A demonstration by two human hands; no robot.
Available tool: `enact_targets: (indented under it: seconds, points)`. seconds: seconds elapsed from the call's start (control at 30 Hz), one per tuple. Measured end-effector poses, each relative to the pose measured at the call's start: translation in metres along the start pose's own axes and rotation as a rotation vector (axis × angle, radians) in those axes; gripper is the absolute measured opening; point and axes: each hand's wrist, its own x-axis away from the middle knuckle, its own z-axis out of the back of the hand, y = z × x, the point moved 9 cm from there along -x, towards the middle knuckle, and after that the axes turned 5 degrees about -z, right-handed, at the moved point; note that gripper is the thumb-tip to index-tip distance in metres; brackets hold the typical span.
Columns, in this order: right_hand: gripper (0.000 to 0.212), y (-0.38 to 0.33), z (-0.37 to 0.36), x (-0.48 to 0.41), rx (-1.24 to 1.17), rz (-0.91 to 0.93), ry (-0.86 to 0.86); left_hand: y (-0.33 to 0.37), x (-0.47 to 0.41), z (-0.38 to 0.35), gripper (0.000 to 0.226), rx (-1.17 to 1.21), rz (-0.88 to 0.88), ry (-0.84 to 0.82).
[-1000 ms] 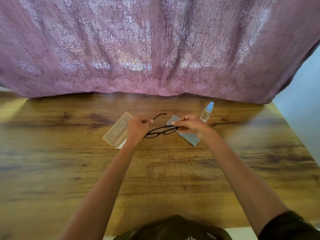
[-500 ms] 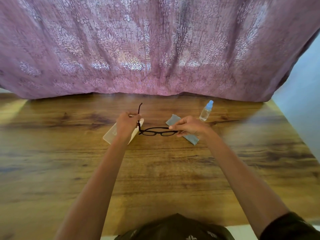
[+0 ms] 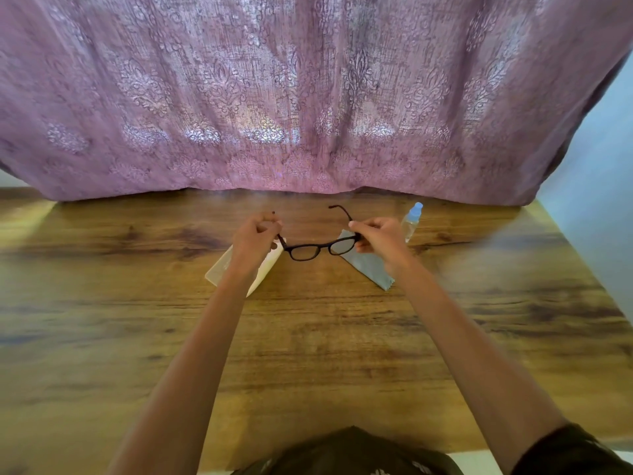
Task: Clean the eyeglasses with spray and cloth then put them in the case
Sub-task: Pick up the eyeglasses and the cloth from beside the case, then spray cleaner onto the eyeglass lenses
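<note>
1. Currently the eyeglasses (image 3: 323, 246) are held up between both hands over the wooden table (image 3: 308, 337), with both temples unfolded and pointing away from the person.
2. Left hand (image 3: 255, 240): at the glasses' left end, fingers curled round the left temple near the hinge. The temple tip pokes out above the fist.
3. Right hand (image 3: 380, 236): at the glasses' right end, thumb and fingertips pinching the frame by the hinge. The right temple runs free beyond it.
4. Case (image 3: 219, 272): pale, flat on the table, down-left of the glasses and partly hidden by the left wrist. Whether it is open I cannot tell.
5. Cloth (image 3: 368, 265): grey, lying under the glasses' right lens.
6. Spray bottle (image 3: 411, 222): clear with a blue cap, right of the glasses, just past the right hand.
7. Curtain (image 3: 308, 97): mauve, patterned, hanging beyond the glasses.
</note>
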Motion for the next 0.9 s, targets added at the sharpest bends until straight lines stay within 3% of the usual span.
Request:
enact_targets:
  seconds: [0.1,0.17,0.27,0.33,0.5,0.63,0.73,0.9]
  points:
    - [0.015,-0.005,0.005,-0.002,-0.042,-0.021,0.04,0.016,0.006,-0.001,0.021,-0.155,-0.159,-0.037]
    - [0.014,-0.01,0.008,-0.004,-0.061,-0.043,0.043,0.038,0.014,0.001,0.021,-0.376,-0.392,-0.031]
    - [0.017,-0.017,0.013,-0.005,-0.092,-0.072,0.047,0.065,0.037,-0.008,0.033,-0.473,-0.725,-0.097]
    - [0.02,-0.022,0.014,-0.006,-0.088,-0.089,0.039,0.074,0.047,-0.013,0.033,-0.522,-0.825,-0.135]
    - [0.014,-0.032,0.02,-0.009,-0.149,-0.136,0.017,0.097,0.068,-0.023,0.028,-0.694,-1.119,-0.041]
    - [0.012,-0.036,0.026,-0.01,-0.213,-0.145,0.007,0.104,0.067,-0.028,0.032,-0.73,-1.153,0.0]
    - [0.015,-0.034,0.034,-0.009,-0.159,-0.077,0.057,0.112,0.056,-0.031,0.025,-0.676,-1.055,0.04]
    - [0.009,-0.038,0.068,0.012,0.261,0.401,0.466,0.119,0.047,-0.033,0.021,-0.573,-0.891,0.13]
